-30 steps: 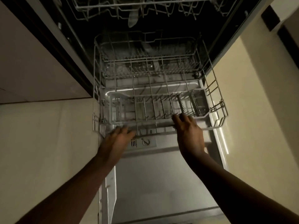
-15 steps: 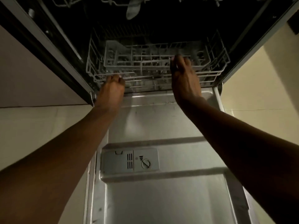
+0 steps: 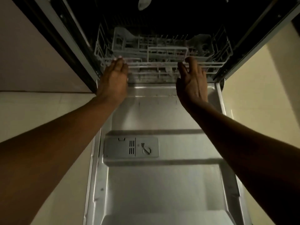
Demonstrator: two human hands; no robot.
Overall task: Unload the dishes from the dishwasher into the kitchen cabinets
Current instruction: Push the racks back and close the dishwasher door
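The dishwasher stands open, its steel door [image 3: 162, 184] folded down flat below me. The lower wire rack [image 3: 167, 54] sits inside the dark tub and holds no dishes that I can make out. My left hand [image 3: 113, 78] has straight fingers, the tips touching the rack's front rail on the left. My right hand [image 3: 192, 80] is at the front rail on the right, fingers loosely spread and holding nothing. A pale spray arm [image 3: 143, 4] shows at the top under the upper rack.
A grey detergent dispenser [image 3: 131, 147] is set in the door's inner face. Cabinet fronts [image 3: 32, 59] flank the dishwasher on the left and a pale wall [image 3: 259, 78] on the right. Beige floor tiles [image 3: 40, 111] lie beside the door.
The lower rack has gone from pulled out over the door to back inside the tub, with both hands following its front rail inward.
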